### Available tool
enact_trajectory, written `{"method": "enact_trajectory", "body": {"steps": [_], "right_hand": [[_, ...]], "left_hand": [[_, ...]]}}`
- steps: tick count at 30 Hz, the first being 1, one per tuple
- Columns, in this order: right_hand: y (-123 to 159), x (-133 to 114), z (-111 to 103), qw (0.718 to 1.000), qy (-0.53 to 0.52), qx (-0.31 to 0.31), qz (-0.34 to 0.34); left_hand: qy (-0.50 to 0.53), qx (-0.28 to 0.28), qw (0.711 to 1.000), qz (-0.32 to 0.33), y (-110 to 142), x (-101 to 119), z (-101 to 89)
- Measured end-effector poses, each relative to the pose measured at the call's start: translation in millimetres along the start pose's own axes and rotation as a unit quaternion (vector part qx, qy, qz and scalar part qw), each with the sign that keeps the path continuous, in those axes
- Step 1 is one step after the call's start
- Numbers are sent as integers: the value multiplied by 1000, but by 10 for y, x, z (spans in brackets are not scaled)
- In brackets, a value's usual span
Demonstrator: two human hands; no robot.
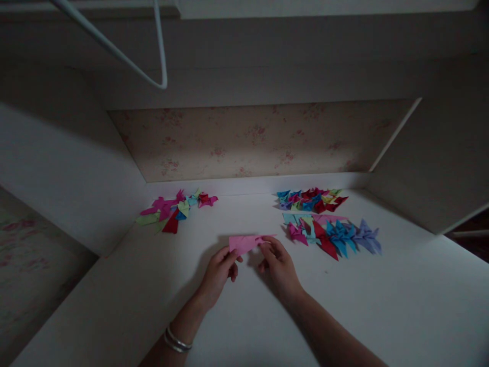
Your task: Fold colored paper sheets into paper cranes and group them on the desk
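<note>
A pink piece of folded origami paper (244, 243) is held between both hands, just above the white table. My left hand (219, 270) pinches its lower left part between thumb and fingers; two silver bangles (176, 340) circle that wrist. My right hand (278, 265) grips the narrower right end with thumb and forefinger, and its other fingers curl underneath. The paper is broad on the left and tapers to a point on the right. Its underside is hidden.
Folded paper pieces in many colours lie in a pile (171, 211) at the back left, a row (311, 199) at the back right and another group (336, 234) in front of that row. A white table (244, 326) has side panels. A white wire (160, 76) hangs overhead.
</note>
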State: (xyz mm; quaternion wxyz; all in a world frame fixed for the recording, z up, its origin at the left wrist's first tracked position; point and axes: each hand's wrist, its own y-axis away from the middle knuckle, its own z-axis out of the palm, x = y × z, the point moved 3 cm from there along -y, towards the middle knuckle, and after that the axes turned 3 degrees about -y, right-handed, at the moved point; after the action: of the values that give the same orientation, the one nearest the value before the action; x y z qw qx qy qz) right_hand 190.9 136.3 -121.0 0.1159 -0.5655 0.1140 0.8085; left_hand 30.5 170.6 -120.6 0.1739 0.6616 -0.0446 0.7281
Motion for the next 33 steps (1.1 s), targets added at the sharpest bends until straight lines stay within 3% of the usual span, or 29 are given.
{"method": "enact_trajectory", "body": {"steps": [4,9,14,22,33], "right_hand": [[-42,-27,-35,995,-89,37,16],[-76,1,-72,990,-128,49,27],[-85,36,-85,995,-91,19,43],[-90,47,-107,997,-69,25,27],[-77,39,-96,996,-76,29,35]], "left_hand": [[-22,-6,1000,5,-9,-7,-3],[-49,-17,998,20,-22,-39,-4],[-61,-21,998,16,-24,-43,-4],[-60,-28,997,29,-21,-22,20],[32,0,999,-16,-40,-89,-6]]}}
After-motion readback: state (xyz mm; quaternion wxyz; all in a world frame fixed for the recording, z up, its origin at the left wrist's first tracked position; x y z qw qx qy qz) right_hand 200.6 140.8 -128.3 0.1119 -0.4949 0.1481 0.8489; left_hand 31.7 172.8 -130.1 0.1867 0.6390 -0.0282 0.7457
